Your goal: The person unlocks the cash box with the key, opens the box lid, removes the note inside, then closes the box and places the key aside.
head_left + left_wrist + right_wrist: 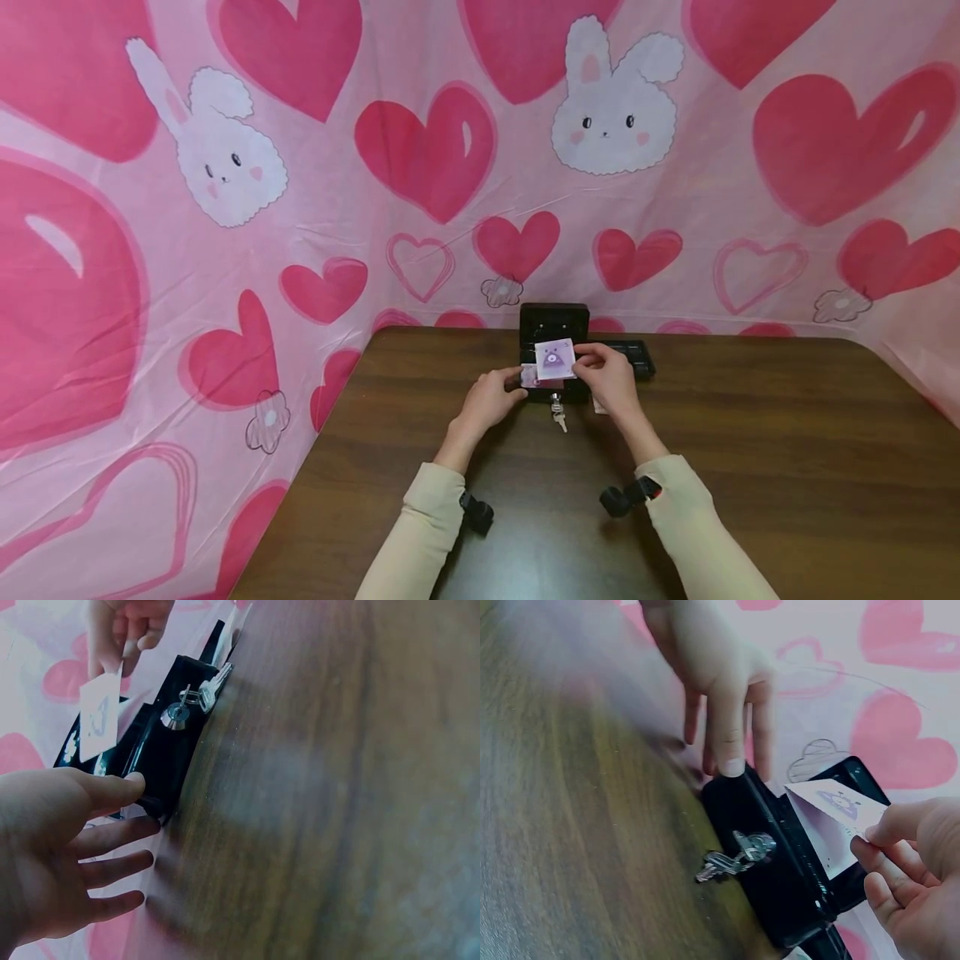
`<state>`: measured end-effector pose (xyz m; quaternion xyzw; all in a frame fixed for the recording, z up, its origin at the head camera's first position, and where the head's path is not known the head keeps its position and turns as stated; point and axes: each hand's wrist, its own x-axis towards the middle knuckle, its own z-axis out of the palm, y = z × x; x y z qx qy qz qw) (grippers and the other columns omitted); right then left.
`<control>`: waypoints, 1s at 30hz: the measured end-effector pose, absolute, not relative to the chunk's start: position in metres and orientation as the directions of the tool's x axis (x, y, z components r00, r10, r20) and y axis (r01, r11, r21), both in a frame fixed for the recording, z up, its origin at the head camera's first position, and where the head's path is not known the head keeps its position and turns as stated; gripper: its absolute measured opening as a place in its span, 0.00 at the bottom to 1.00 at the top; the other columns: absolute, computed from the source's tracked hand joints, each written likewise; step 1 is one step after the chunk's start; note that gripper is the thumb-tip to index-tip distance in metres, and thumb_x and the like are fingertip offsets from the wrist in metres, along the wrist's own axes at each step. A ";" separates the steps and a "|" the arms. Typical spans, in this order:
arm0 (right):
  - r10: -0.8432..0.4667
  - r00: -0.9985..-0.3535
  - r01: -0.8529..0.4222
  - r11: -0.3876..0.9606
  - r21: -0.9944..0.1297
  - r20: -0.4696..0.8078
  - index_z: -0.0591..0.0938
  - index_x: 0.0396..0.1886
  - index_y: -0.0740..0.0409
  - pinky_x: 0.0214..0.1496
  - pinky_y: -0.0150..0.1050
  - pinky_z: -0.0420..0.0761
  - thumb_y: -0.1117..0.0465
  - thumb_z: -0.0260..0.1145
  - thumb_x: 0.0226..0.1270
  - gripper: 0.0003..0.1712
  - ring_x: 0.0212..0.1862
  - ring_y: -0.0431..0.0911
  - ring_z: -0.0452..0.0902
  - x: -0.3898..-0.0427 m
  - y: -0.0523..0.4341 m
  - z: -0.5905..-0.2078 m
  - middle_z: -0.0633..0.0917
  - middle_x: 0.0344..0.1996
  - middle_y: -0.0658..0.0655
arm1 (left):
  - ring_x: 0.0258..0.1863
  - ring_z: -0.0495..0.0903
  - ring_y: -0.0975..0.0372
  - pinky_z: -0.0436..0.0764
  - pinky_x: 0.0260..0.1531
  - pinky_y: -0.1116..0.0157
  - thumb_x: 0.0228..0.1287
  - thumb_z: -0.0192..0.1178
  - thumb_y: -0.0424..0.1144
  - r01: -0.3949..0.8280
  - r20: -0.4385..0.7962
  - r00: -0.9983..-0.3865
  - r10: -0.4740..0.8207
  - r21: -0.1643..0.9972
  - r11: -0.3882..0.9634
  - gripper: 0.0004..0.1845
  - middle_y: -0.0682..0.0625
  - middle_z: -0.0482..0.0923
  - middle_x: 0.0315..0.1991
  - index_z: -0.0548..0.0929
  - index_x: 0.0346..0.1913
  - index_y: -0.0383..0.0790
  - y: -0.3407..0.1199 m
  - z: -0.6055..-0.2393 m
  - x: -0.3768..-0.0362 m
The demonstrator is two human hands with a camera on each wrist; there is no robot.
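Card (556,359): we pinch it in our right hand (611,379).
Left hand (491,400): fingers spread, thumb touching the black box (780,862).
Keys (558,411): hanging in the lock, above the worktop (750,467).

Long cream-coloured sleeves (420,533) are worn on both arms, seen at the lower centre of the head view. A small black camera is strapped at each wrist (627,497); a red mark is carried by the right-hand one. Both hands (491,400) are left bare.
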<state>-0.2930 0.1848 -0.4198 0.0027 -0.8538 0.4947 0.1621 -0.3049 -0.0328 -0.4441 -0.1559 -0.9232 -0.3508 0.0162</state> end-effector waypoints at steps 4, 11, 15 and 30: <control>0.182 -0.949 -0.145 0.471 -0.870 0.256 0.86 0.50 0.61 0.36 0.24 0.73 0.65 0.69 0.60 0.17 0.31 0.35 0.77 -0.289 0.192 -0.419 0.87 0.36 0.62 | 0.58 0.81 0.54 0.77 0.59 0.52 0.66 0.65 0.42 0.298 0.137 -0.951 0.278 0.646 0.703 0.25 0.46 0.84 0.57 0.79 0.65 0.42 -0.033 -0.446 -0.306; 0.185 -0.955 -0.153 0.359 -0.921 0.231 0.81 0.59 0.63 0.37 0.20 0.75 0.67 0.68 0.63 0.24 0.32 0.28 0.76 -0.283 0.203 -0.418 0.85 0.49 0.68 | 0.58 0.82 0.54 0.77 0.59 0.52 0.66 0.65 0.42 0.298 0.138 -0.951 0.277 0.652 0.697 0.25 0.46 0.84 0.57 0.78 0.65 0.41 -0.034 -0.446 -0.306; 0.188 -0.955 -0.150 0.359 -0.921 0.228 0.81 0.60 0.62 0.38 0.20 0.76 0.66 0.68 0.64 0.24 0.33 0.28 0.77 -0.281 0.209 -0.418 0.85 0.49 0.69 | 0.58 0.81 0.54 0.77 0.59 0.52 0.67 0.64 0.41 0.301 0.139 -0.950 0.281 0.654 0.694 0.25 0.46 0.84 0.57 0.78 0.66 0.41 -0.034 -0.447 -0.306; 0.108 -0.979 -0.112 0.429 -0.897 0.174 0.78 0.62 0.59 0.36 0.30 0.79 0.61 0.66 0.68 0.24 0.35 0.38 0.79 -0.277 0.244 -0.413 0.84 0.48 0.67 | 0.58 0.81 0.53 0.77 0.60 0.51 0.67 0.64 0.42 0.295 0.131 -0.951 0.280 0.655 0.696 0.25 0.46 0.84 0.57 0.77 0.66 0.42 -0.033 -0.446 -0.305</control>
